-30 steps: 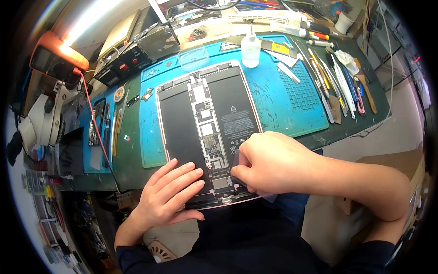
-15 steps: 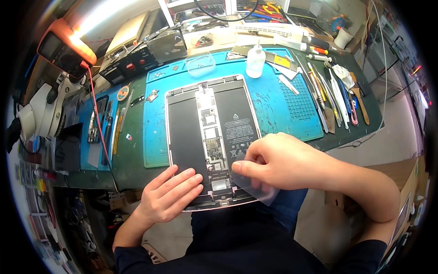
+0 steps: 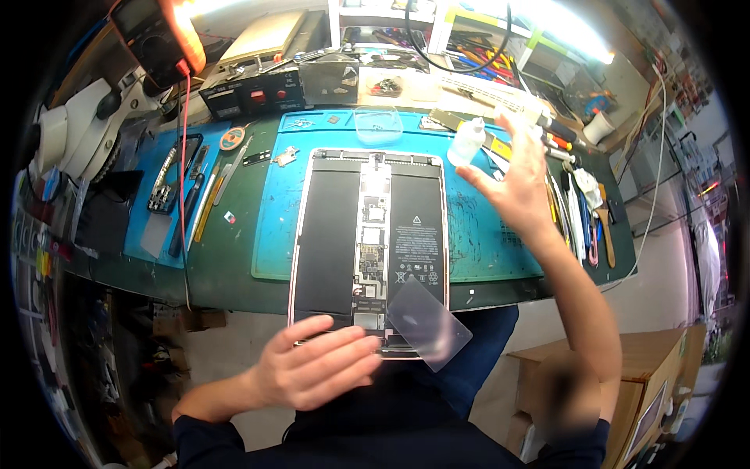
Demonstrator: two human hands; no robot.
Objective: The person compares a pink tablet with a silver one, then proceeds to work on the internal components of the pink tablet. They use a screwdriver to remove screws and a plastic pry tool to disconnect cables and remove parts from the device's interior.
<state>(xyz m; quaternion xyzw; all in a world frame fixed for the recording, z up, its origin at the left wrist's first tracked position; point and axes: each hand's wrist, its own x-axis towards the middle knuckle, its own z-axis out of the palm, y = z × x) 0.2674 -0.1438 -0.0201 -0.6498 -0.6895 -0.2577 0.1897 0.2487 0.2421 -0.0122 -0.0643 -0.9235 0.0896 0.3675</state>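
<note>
An opened tablet (image 3: 326, 234) lies over the front of the blue mat, its dark battery cells and central circuit board bare. A clear plastic card (image 3: 432, 324) sticks out at an angle from its lower right part, with no hand on it; whether its edge is under the battery I cannot tell. My left hand (image 3: 320, 363), fingers stretched out, is over the tablet's lower left corner. Beside a white dropper bottle (image 3: 467, 143) at the far right of the mat, my right hand (image 3: 519, 184) has thumb and fingers spread, not closed on the bottle.
Behind the tablet is a clear plastic box (image 3: 378, 127). Tweezers, brushes and a wooden-handled brush (image 3: 608, 234) lie at the right. An orange multimeter (image 3: 160, 39) with a red lead and a white microscope (image 3: 82, 129) stand at the left.
My right hand has let go of the plastic card and reached up toward the bottle. The card stays at the tablet. My left hand has shifted down toward me, and the view has tilted.
</note>
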